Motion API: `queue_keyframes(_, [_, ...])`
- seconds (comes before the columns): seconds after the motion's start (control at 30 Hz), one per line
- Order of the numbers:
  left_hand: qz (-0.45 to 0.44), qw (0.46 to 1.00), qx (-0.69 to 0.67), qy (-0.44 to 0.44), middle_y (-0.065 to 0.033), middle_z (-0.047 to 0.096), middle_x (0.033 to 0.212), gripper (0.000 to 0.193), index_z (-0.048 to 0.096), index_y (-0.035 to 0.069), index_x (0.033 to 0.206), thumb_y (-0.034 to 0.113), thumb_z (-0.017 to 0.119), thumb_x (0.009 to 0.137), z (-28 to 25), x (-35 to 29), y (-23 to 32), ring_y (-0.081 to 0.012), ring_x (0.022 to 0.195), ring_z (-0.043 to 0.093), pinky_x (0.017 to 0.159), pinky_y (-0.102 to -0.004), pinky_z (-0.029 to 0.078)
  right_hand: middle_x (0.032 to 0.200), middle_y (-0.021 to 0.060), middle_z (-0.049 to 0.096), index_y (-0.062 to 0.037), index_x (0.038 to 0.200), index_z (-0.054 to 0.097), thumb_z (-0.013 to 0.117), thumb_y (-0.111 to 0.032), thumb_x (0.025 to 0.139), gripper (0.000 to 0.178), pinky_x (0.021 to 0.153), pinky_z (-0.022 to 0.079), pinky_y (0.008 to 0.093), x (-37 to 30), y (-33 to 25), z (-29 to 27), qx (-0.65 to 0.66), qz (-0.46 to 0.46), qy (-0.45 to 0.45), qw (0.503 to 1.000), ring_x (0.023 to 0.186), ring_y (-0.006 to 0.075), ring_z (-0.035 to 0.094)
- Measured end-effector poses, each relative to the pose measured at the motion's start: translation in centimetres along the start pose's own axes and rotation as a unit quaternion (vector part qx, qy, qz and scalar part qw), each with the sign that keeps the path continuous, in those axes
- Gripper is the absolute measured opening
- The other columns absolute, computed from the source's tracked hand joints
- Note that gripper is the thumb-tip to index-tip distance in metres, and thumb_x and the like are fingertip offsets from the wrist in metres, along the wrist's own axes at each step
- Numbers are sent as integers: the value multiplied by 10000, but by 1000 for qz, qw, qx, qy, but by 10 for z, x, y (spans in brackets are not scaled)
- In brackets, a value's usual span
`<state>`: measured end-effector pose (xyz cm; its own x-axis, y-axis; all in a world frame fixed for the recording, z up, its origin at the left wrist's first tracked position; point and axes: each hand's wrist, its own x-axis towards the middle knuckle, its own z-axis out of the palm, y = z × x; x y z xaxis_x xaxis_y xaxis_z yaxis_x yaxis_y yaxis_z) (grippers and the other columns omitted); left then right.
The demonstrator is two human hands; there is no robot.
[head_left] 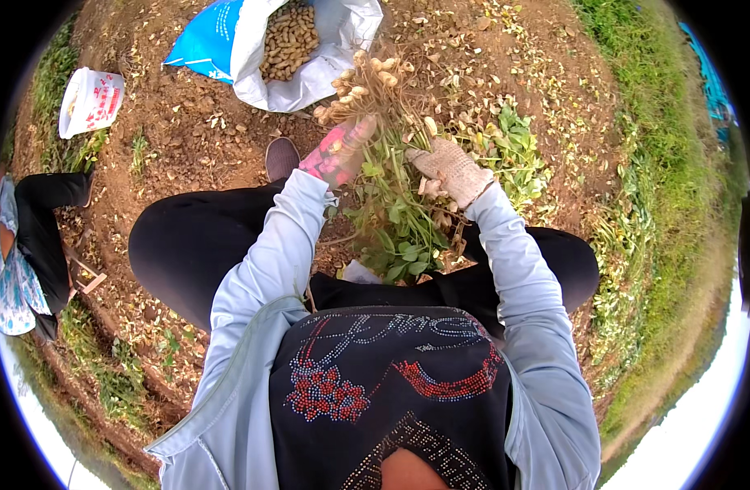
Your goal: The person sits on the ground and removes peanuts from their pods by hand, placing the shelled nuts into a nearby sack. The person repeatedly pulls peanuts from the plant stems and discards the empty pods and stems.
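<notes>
- The bunch of peanut plants is at 12 o'clock from the middle of the view, its green leaves trailing toward 6 o'clock between the person's bent black-clad legs.
- Pale pods cluster at the bunch's root end, toward 11 o'clock.
- The left hand, in a red-and-pink patterned glove, meets the stems from 9 o'clock; its fingers are blurred, so I cannot tell how closed its grip is.
- The right hand, in a cream knitted glove, has its grip closed on the stems from 3 o'clock.
- More pods hang just under the right hand, at its 6 o'clock.
- An open white-and-blue sack with peanuts inside lies between 11 and 12 o'clock.
- A white bucket with red print stands at 10 o'clock; another person is at 9.
- Loose leafy plants lie on the soil at 2 o'clock.
</notes>
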<state>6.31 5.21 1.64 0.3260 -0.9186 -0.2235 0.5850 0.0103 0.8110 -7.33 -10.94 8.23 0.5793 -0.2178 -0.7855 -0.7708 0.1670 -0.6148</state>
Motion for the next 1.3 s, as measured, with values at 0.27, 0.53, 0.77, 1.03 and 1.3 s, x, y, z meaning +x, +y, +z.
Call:
queue_keyframes(0.27, [-55, 993, -97, 24, -121, 436, 1331, 833, 363, 8, 1372, 617, 547, 833, -2, 15, -14, -214, 1187, 459, 1008, -311, 356, 771, 100, 558, -43, 1028, 531, 545, -222, 920, 209, 392, 404, 291, -13, 4, 9, -344, -146, 17, 927, 499, 192, 534])
queue_keyframes(0.53, [76, 992, -61, 79, -159, 609, 1078, 452, 593, -49, 1050, 367, 626, 876, 0, 37, -82, -213, 1001, 556, 846, -325, 441, 794, 181, 652, 19, 987, 567, 577, -181, 797, 276, 641, 534, 409, -16, 17, 61, -580, -182, 191, 771, 749, 331, 658])
queue_keyframes(0.77, [-42, 934, 57, 350, -81, 614, 689, 244, 569, 74, 682, 219, 665, 853, 12, 43, -61, -182, 615, 556, 593, -311, 496, 857, 185, 652, 21, 1021, 552, 566, -253, 847, 325, 720, 518, 405, -28, -11, 49, -540, -137, 44, 829, 827, 360, 644])
queue_keyframes(1.03, [-58, 902, 67, 423, -1, 424, 538, 298, 463, 131, 632, 153, 592, 900, 16, 30, -21, -122, 493, 479, 487, -293, 477, 1055, 128, 642, -48, 1126, 606, 496, -373, 935, 393, 805, 480, 327, -60, -34, 15, -337, -253, 105, 901, 956, 261, 623])
queue_keyframes(1.3, [34, 910, -12, 412, -100, 582, 630, 416, 586, -58, 697, 316, 737, 798, -5, 51, -87, -182, 591, 499, 561, -356, 428, 903, 141, 645, -67, 992, 621, 601, -503, 838, 463, 759, 464, 377, -18, -28, 46, -359, -164, 173, 902, 872, 286, 621])
